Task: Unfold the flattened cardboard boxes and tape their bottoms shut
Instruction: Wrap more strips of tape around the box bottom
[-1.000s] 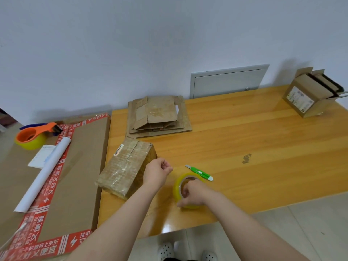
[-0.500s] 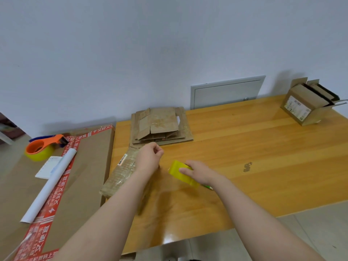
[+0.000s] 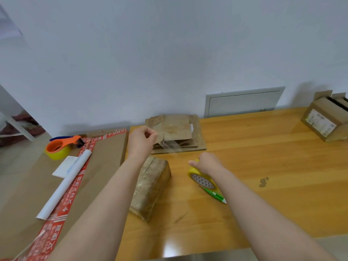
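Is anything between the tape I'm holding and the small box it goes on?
Nothing visible. The tape strip spans from the left hand to the tape roll in the right hand, just beyond the box; only the left forearm crosses the box's left edge.

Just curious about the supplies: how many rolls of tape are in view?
2: a yellow roll held by the right hand, and a second roll in the orange dispenser at far left.

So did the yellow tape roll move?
Yes. The tape roll lay flat near the green knife; the right hand now holds it tilted above that knife.
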